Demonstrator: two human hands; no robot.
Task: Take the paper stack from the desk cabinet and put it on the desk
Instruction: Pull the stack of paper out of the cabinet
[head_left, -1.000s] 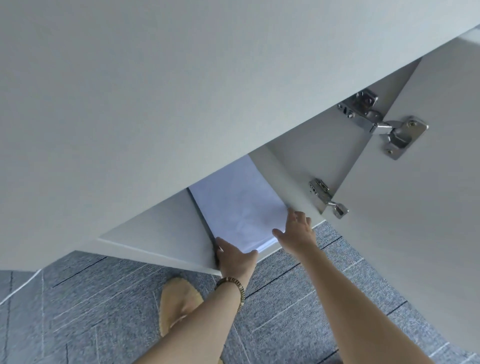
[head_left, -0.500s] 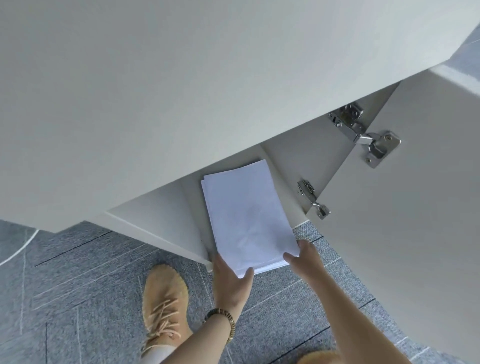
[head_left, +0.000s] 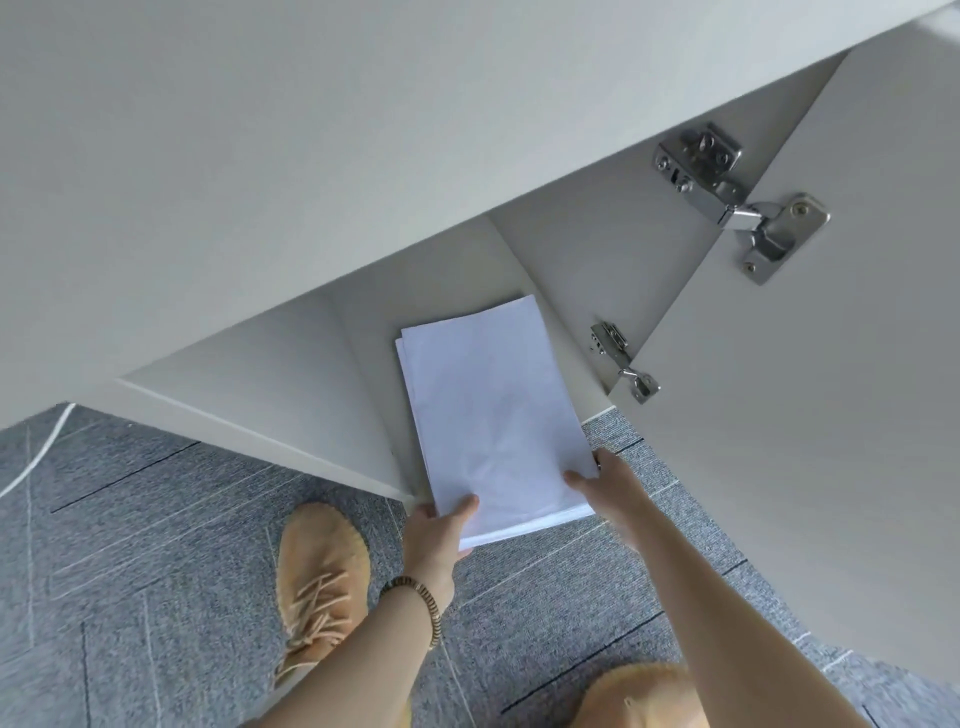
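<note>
Both hands gripped the paper stack (head_left: 491, 415) at its near edge, just below the middle of the frame. The left hand (head_left: 436, 540) closed on the near left corner, thumb on top and fingers underneath (a beaded bracelet (head_left: 421, 605) sat on that wrist). The right hand (head_left: 605, 486) pinched the near right corner the same way. The far half of the stack lay over the floor of the open desk cabinet (head_left: 291, 374); the near half stuck out above the grey carpet (head_left: 156, 545). The cabinet door (head_left: 831, 415) stood open at the right, with two metal hinges (head_left: 737, 202). The bench (head_left: 260, 156) top filled the upper frame. Two tan shoes (head_left: 319, 571) stood below.
</note>
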